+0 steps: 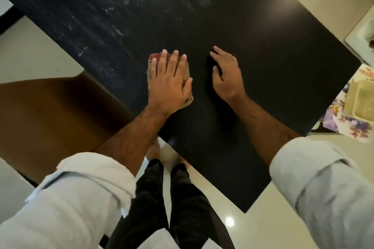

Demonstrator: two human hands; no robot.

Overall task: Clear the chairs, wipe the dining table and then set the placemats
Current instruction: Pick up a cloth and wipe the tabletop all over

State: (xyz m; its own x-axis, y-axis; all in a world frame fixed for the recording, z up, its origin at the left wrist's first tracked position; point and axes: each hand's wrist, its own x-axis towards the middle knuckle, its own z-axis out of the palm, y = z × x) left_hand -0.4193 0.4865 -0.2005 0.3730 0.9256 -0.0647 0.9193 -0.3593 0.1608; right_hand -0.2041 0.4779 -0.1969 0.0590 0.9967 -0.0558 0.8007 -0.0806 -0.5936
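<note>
Pale shiny floor (232,198) lies under a dark tabletop (263,56), which carries whitish streaks (121,26) on its far left part. The person stands at the near corner. The left grip (169,85) lies flat, fingers straight, and presses on a folded beige cloth (155,56) near the tabletop's left edge. The right grip (225,76) is released and rests just beside it on the bare surface, holding nothing. A brown chair (50,117) stands at the left, touching the tabletop's edge. At the right, a yellowish container (360,101) sits on a flowered cloth (348,127).
</note>
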